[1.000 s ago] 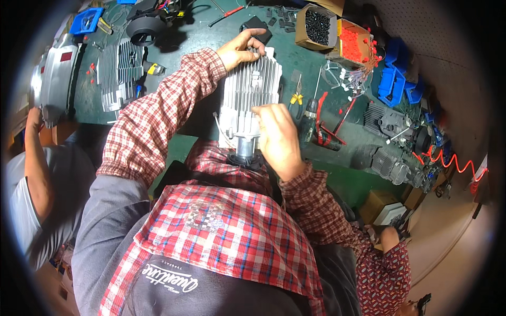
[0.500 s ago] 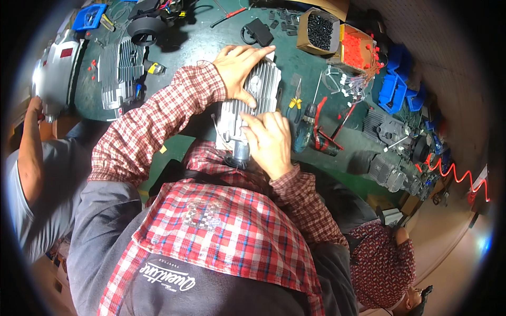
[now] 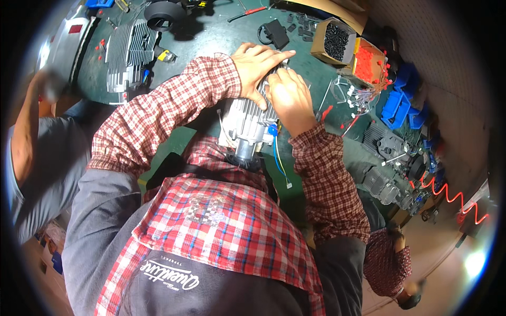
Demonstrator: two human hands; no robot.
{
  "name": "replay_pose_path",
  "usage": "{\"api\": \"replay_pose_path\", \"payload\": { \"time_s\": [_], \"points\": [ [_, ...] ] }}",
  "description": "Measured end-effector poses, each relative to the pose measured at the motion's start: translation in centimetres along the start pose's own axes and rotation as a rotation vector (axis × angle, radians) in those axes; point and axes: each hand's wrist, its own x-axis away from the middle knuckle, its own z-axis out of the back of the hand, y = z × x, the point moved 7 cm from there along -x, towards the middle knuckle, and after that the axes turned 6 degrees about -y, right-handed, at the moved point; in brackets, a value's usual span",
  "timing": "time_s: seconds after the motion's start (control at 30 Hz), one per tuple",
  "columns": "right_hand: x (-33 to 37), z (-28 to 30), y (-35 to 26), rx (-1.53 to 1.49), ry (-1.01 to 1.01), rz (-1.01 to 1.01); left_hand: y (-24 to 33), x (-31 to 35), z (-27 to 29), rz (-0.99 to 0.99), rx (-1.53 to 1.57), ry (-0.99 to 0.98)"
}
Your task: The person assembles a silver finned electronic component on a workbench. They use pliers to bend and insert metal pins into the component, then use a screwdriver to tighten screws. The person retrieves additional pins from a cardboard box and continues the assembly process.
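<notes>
A grey metal housing with cooling fins [image 3: 246, 117] lies in front of me at the table's near edge, its round cylindrical end [image 3: 244, 149] toward my body. My left hand [image 3: 255, 67] rests across its far part, fingers stretched out and thumb spread onto the fins. Close beside it, my right hand [image 3: 289, 97] has its fingers bent and pressed together over the far right of the housing. Whatever those fingertips hold, if anything, is hidden. Thin wires [image 3: 278, 158] with a small white plug hang from the housing's right side, by a blue part [image 3: 272, 130].
Beyond my right hand stand cardboard boxes of black parts [image 3: 336, 42] and red parts [image 3: 367, 63]. Blue bins [image 3: 395, 108] and more metal housings [image 3: 382, 141] lie right. Another finned housing [image 3: 124, 52] sits left, near a co-worker's arm [image 3: 29, 124]. A black part [image 3: 274, 34] lies ahead.
My right hand has moved away from my body along the housing, from its near end to beside my left hand. The wires on the right side have come into view.
</notes>
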Motion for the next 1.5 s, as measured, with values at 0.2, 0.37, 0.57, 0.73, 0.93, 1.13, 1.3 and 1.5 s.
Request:
{"api": "replay_pose_path", "payload": {
  "time_s": [0.2, 0.37, 0.57, 0.73, 0.93, 1.13, 1.3, 1.5],
  "points": [
    [0.1, -0.8, 0.2, -0.007, -0.018, -0.044, 0.9, 1.1, -0.6, 0.080, -0.066, 0.019],
    [1.3, -0.1, 0.5, -0.163, 0.059, -0.108, 1.1, 0.9, -0.9, 0.169, -0.097, 0.018],
    [9.7, 1.6, 0.7, -0.518, 0.182, -0.668, 2.0, 2.2, -2.3, 0.238, -0.116, 0.007],
    [12.3, 0.2, -4.0, -0.363, 0.245, -0.563, 1.0, 2.2, -2.5, 0.166, -0.154, 0.026],
    [11.7, -3.9, -3.2, -0.702, 0.376, -0.696, 0.9, 2.0, -3.1, 0.186, -0.205, -0.007],
    [11.3, -5.9, -2.7, -0.608, 0.392, -0.775, 1.1, 1.7, -3.6, 0.202, -0.234, 0.003],
    [11.8, -7.2, -2.4, -0.640, 0.316, -0.860, 1.5, 1.7, -3.6, 0.178, -0.235, 0.033],
    [11.5, -7.2, -3.0, -0.565, 0.283, -0.876, 1.6, 1.9, -3.7, 0.169, -0.239, 0.057]
  ]
}}
